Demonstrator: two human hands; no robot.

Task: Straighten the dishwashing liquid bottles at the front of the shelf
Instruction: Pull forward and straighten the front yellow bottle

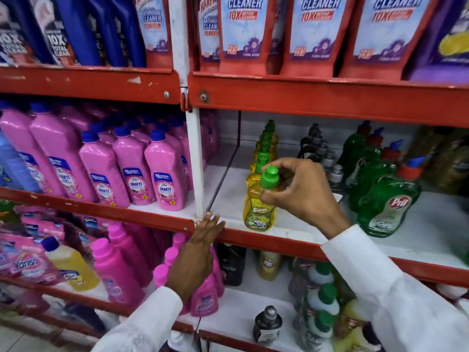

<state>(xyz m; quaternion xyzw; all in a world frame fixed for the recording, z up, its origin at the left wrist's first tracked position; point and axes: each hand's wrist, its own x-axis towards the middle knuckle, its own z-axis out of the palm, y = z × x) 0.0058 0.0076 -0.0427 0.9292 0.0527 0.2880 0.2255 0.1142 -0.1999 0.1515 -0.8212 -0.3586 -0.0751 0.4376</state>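
A yellow dishwashing bottle [258,212] with a green cap stands at the front of the white middle shelf [299,232], heading a row of the same yellow bottles [266,146] running back. My right hand [299,191] grips its neck just below the cap. To its right stand a row of dark bottles with grey caps [327,158] and a row of green Pril bottles [385,201], the front one leaning. My left hand [200,247] rests flat, fingers spread, against the red front edge of the shelf, holding nothing.
Pink Shakti bottles [165,181] fill the shelf section left of the white upright post [195,158]. Red bathroom-cleaner pouches [243,34] hang over the shelf above. Below are pink bottles [119,273], dark and green-capped bottles [322,298].
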